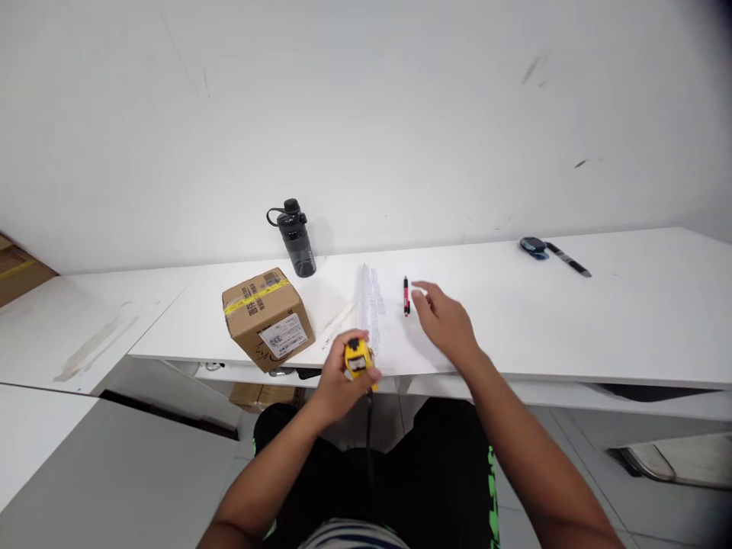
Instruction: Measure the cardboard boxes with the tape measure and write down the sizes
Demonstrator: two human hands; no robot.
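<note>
My left hand [337, 381] is wrapped round a yellow and black tape measure [358, 357] just above the table's front edge. A dark strap hangs below it. My right hand [443, 316] holds nothing; its thumb and fingers are apart, just right of a red and black pen [406, 296] lying on the table. Between the hands lies an open notebook [389, 305] with handwriting, partly covered by my left hand. A taped cardboard box [266, 316] with a white label sits to the left of my left hand.
A dark water bottle [297, 242] stands behind the box, near the wall. Farther right on the white table [629, 320] lie a small dark blue object [534, 247] and a black and grey pen-like item [569, 260]. Another cardboard box [23, 271] shows at the far left.
</note>
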